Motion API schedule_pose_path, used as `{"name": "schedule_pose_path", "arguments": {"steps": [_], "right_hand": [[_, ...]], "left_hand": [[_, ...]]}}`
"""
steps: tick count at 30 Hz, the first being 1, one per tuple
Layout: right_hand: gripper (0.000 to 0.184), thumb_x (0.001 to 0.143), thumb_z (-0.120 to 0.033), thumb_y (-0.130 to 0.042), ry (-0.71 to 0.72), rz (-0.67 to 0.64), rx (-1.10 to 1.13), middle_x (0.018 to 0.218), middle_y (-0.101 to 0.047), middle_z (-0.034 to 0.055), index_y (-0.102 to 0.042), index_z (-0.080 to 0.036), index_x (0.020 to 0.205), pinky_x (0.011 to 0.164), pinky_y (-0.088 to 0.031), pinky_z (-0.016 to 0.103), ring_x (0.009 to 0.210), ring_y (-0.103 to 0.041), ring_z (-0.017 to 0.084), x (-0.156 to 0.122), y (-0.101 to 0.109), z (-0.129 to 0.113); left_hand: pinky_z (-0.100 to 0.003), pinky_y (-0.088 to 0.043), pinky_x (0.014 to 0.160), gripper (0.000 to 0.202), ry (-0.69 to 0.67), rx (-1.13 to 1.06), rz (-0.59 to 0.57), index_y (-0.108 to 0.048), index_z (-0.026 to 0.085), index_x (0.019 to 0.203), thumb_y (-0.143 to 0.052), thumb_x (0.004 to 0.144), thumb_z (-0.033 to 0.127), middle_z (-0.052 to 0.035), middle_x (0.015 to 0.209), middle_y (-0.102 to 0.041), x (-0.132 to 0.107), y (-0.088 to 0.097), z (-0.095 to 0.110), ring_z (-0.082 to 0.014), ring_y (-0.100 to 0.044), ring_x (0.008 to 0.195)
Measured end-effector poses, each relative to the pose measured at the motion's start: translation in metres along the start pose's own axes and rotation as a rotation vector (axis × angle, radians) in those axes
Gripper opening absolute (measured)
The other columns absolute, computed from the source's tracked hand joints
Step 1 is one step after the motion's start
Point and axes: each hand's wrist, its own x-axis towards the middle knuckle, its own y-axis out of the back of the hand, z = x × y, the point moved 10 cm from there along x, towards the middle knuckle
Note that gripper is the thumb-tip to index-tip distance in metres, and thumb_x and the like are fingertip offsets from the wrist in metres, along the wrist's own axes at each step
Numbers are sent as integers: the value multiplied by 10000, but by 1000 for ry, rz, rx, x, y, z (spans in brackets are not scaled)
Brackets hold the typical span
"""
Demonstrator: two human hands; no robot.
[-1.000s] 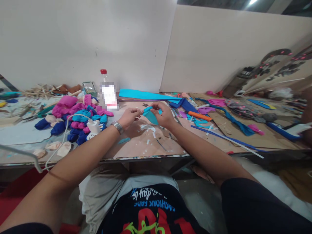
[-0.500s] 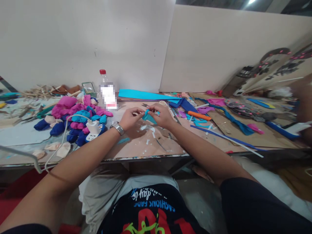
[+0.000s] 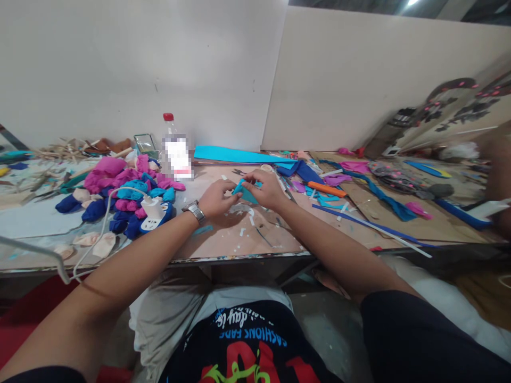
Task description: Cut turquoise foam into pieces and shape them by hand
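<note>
A small piece of light-blue crepe-like material [image 3: 249, 196] is pinched between my two hands, just above the table. My left hand [image 3: 217, 198], with a metal watch at its wrist, has its thumb and fingers closed on the left edge of the piece. My right hand [image 3: 266, 189] grips the upper right part, fingers bent over it. The fingertips partly hide the piece. Behind my hands lies a pair of dark scissors [image 3: 238, 172], and white scraps [image 3: 242, 232] are scattered below them.
Left of my hands are puffy pink and blue bundles [image 3: 106, 175], a power strip [image 3: 154, 218] with a white cable, and a red-capped bottle [image 3: 170, 127]. Blue sheets [image 3: 239, 155] lie along the wall. An orange cutter [image 3: 326, 189] and strips lie right. Another person's arm [image 3: 497, 175] shows far right.
My left hand has shifted slightly down, its thumb lower on the blue piece. My right hand stays almost still. More of the piece's left edge shows.
</note>
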Motion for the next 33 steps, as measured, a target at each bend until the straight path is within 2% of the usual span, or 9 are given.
{"name": "schedule_pose_path", "arguments": {"steps": [5, 8, 10, 12, 17, 20, 25, 29, 33], "right_hand": [[261, 932, -432, -651, -22, 6, -2, 932, -765, 84, -747, -190, 959, 774, -493, 370, 839, -660, 227, 0, 0, 3], [253, 928, -419, -652, -26, 15, -4, 931, -765, 82, -747, -187, 962, 773, -492, 366, 835, -654, 224, 1, 1, 4], [250, 921, -415, -663, -20, 14, -5, 911, -761, 78, -749, -182, 955, 763, -488, 360, 811, -646, 217, 1, 1, 3], [248, 914, -417, -676, -10, 4, -7, 889, -757, 75, -750, -181, 940, 756, -483, 356, 790, -641, 212, 1, 0, 2], [246, 920, -420, -672, -7, -8, -7, 881, -756, 73, -747, -187, 927, 771, -483, 360, 791, -640, 212, 0, -2, 1], [244, 923, -410, -664, -9, -2, -7, 901, -756, 79, -744, -180, 940, 774, -484, 360, 803, -645, 215, 0, -2, 4], [262, 923, -440, -668, 11, -27, -34, 873, -752, 71, -752, -192, 941, 761, -481, 356, 807, -654, 222, -1, -4, 3], [279, 927, -466, -669, 38, -45, -48, 865, -763, 66, -770, -207, 926, 772, -485, 358, 811, -662, 224, -1, -6, -3], [286, 928, -479, -678, 60, -55, -23, 855, -775, 59, -777, -213, 893, 770, -485, 361, 801, -672, 221, 0, -7, -8]], "left_hand": [[-343, -406, 738, 215, 123, 28, 11, -768, 214, 831, -649, 873, 387, -75, 842, -734, 0, 0, -17, -227, -597, 776], [-338, -419, 753, 213, 142, 15, 45, -771, 221, 951, -694, 837, 384, -67, 912, -747, -1, 2, -20, -233, -613, 822], [-337, -431, 779, 293, 106, -6, 55, -752, 227, 1070, -688, 853, 414, -65, 992, -749, -1, 3, -16, -237, -628, 883], [-337, -433, 786, 321, 77, -20, 64, -740, 224, 1101, -659, 882, 445, -67, 1020, -747, -1, 4, -13, -234, -630, 901], [-339, -419, 736, 254, 117, -19, 122, -742, 211, 887, -645, 892, 446, -66, 863, -732, -1, 12, -17, -217, -604, 784], [-339, -426, 737, 224, 115, -38, 125, -740, 212, 907, -670, 875, 422, -64, 883, -738, 0, 13, -15, -211, -603, 780], [-324, -482, 799, 292, 129, -285, 129, -731, 215, 1076, -648, 904, 437, -68, 1054, -750, 1, 10, -14, -200, -645, 868], [-323, -509, 855, 342, 155, -445, 110, -721, 204, 1085, -669, 898, 486, -80, 1089, -747, 2, 4, -19, -207, -677, 964], [-330, -518, 854, 370, 171, -584, 105, -707, 181, 1064, -722, 862, 491, -87, 1049, -744, 2, 0, -25, -199, -680, 935]]}}
